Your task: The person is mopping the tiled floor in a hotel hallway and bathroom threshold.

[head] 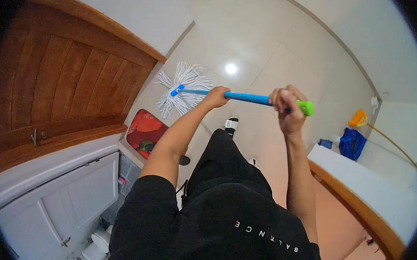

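Note:
A string mop with a blue handle (248, 98) spans the view from left to right. My left hand (218, 97) is closed around the lower part of its handle. Near the green end cap (306, 108), my right hand (288, 108) grips the upper part. The white mop strings (194, 80) lie spread on the tiled floor, fanned around a blue clamp (177, 90), close to the wooden door's frame.
A red patterned doormat (145, 129) lies left of my legs, beside a dark floor drain or disc (184, 160). To the right are a blue bag (352, 144) and an orange-headed broom (358, 118). A wooden door (71, 73) and a white door (65, 199) stand left.

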Action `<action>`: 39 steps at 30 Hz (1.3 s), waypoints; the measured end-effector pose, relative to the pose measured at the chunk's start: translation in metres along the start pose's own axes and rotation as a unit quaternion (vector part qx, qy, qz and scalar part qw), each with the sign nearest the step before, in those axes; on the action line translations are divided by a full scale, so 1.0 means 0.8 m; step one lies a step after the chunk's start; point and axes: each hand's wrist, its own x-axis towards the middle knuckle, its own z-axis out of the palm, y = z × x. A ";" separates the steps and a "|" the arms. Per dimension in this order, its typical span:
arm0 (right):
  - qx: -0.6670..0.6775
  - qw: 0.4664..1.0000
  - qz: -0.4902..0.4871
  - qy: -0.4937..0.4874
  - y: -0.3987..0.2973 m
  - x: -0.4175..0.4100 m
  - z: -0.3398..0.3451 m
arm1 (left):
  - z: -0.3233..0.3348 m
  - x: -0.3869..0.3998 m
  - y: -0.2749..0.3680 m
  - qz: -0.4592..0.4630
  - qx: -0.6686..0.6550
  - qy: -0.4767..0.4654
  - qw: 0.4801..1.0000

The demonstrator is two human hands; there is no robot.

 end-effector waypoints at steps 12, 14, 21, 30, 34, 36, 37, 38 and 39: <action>-0.033 0.996 -0.059 0.064 -0.144 -0.226 -0.122 | 0.171 -0.070 0.203 0.142 -0.030 -0.064 0.987; -0.088 0.988 -0.093 0.088 -0.171 -0.266 -0.127 | 0.198 -0.069 0.251 0.169 -0.044 -0.084 0.981; -0.285 0.922 -0.141 0.223 -0.205 -0.347 -0.118 | 0.309 -0.057 0.365 0.307 -0.168 -0.154 0.924; -0.171 0.932 -0.201 0.249 -0.237 -0.381 -0.168 | 0.312 -0.081 0.417 0.309 -0.146 -0.250 0.906; -0.097 0.960 -0.184 0.189 -0.223 -0.340 -0.171 | 0.253 -0.086 0.365 0.260 -0.077 -0.221 0.937; -0.053 0.978 -0.144 0.144 -0.198 -0.318 -0.167 | 0.232 -0.094 0.315 0.186 -0.041 -0.191 0.963; -0.031 0.984 -0.116 0.128 -0.180 -0.307 -0.160 | 0.222 -0.101 0.284 0.159 -0.042 -0.164 0.973; -0.026 0.989 -0.092 0.109 -0.160 -0.297 -0.155 | 0.212 -0.110 0.253 0.133 -0.043 -0.138 0.980; -0.021 0.993 -0.068 0.094 -0.140 -0.287 -0.149 | 0.200 -0.118 0.227 0.118 -0.034 -0.117 0.986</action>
